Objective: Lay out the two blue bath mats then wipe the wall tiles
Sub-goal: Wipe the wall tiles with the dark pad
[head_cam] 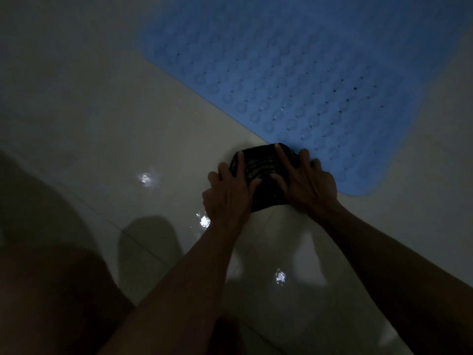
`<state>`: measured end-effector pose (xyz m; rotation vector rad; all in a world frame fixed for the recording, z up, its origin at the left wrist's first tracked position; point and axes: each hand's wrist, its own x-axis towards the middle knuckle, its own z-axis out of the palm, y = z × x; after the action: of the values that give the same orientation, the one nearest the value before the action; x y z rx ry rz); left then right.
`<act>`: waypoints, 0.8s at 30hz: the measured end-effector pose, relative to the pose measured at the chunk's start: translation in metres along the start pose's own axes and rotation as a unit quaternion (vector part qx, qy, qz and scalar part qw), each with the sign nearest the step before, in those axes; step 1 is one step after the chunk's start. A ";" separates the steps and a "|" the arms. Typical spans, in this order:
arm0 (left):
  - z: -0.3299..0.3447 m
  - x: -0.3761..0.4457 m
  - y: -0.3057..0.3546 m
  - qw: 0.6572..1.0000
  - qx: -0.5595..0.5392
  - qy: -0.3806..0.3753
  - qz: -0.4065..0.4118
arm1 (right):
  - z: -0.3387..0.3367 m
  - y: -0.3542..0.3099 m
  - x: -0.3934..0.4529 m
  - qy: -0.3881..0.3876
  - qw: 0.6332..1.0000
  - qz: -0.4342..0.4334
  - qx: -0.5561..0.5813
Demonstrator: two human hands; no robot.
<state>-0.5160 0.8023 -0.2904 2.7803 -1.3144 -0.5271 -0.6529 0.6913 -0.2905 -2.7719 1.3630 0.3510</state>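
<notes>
Head view: both hands (227,196) (307,180) press dark cloth (261,172) flat, grip open, beside blue mat (294,73).

Both forearms reach forward, converging. Left hand (229,193) and right hand (308,181) lie side by side, fingers spread and pressed flat, palms down.

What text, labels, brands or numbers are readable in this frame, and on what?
None readable.
Blue bath mat: only bumps and small holes, no print visible.
Dark ribbed cloth under the left hand and right hand: no label visible.
Pale tiles: only glare spots; the frame is dim.
</notes>
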 end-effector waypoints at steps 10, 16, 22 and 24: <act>-0.027 0.022 -0.025 0.992 -0.064 -0.081 -0.066 | -0.036 -0.040 0.041 -0.095 0.995 -0.013 -0.022; -0.034 0.031 -0.040 0.990 -0.070 -0.071 -0.097 | -0.041 -0.053 0.067 -0.091 0.995 -0.040 -0.021; -0.039 0.050 -0.065 0.989 -0.039 -0.032 -0.140 | -0.046 -0.083 0.104 -0.066 0.993 -0.097 0.009; -0.044 0.055 -0.069 0.988 -0.035 -0.034 -0.146 | -0.049 -0.088 0.114 -0.062 0.991 -0.121 -0.004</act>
<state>-0.4178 0.7998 -0.2760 2.9338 -0.8796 -0.6704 -0.5070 0.6502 -0.2733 -2.8239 0.9874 0.5086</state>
